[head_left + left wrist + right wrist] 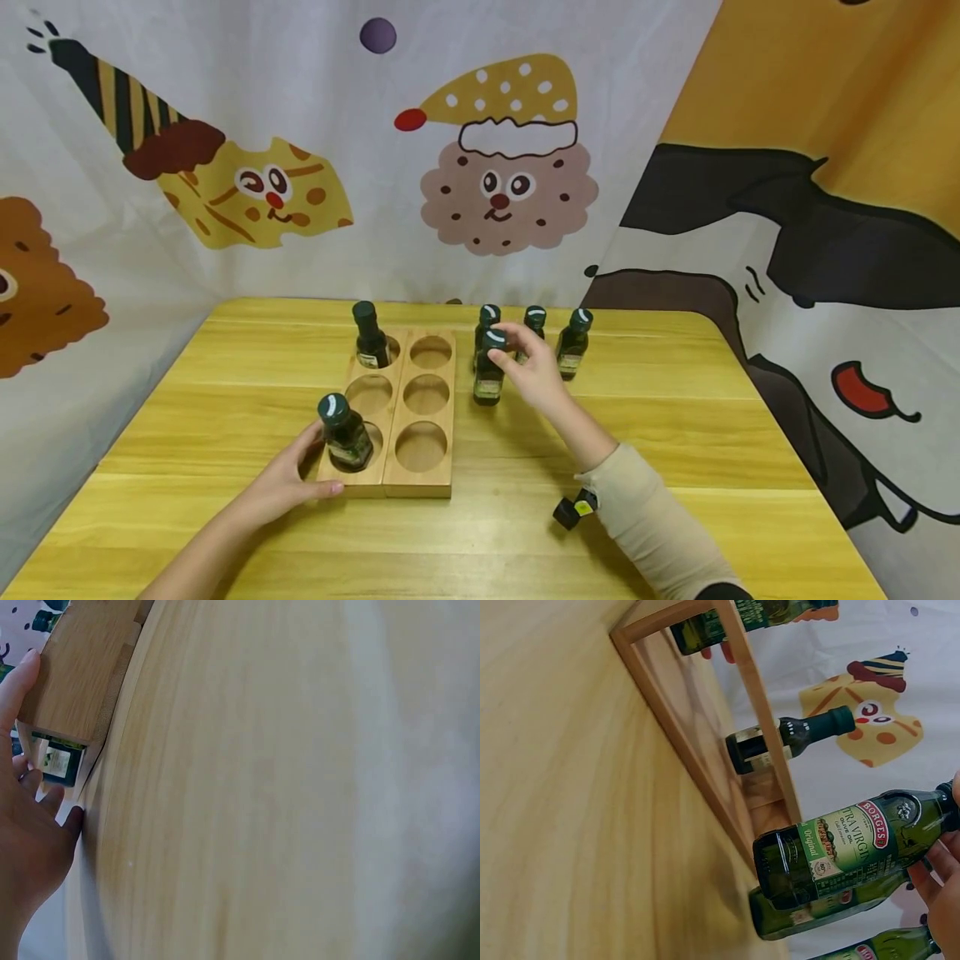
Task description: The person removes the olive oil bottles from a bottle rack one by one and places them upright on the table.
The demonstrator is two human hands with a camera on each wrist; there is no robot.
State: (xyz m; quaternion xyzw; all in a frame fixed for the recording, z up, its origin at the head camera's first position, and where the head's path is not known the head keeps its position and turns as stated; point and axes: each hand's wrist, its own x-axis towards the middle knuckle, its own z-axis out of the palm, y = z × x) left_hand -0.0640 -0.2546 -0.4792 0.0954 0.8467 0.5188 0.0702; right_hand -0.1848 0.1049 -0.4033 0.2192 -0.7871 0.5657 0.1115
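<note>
- The right hand (536,372), just right of centre, pinches a square-bodied green glass bottle with a dark green cap and pale label (487,388) by its top; whether the base touches the bench (675,417) cannot be told.
- Three similar green glass bottles (572,350) stand just behind and right of it, near the bench's far edge, the middle one partly hidden by fingers.
- The left hand (288,483), lower left of centre, holds the near left corner of a pale wooden rack with six round holes (397,371), thumb along its front edge, fingers at its left side.
- A dark bottle with a green cap (371,340) stands in the rack's upper left hole, another green-capped bottle (349,443) in the lower left; the right column's three holes face up, open.
- A narrow strip of bare bench separates the rack's right edge from the held bottle.
- Wider yellow wood runs to the bench's slanting right edge; a small black object (576,508) lies lower right, beside the beige sleeve (652,517).
</note>
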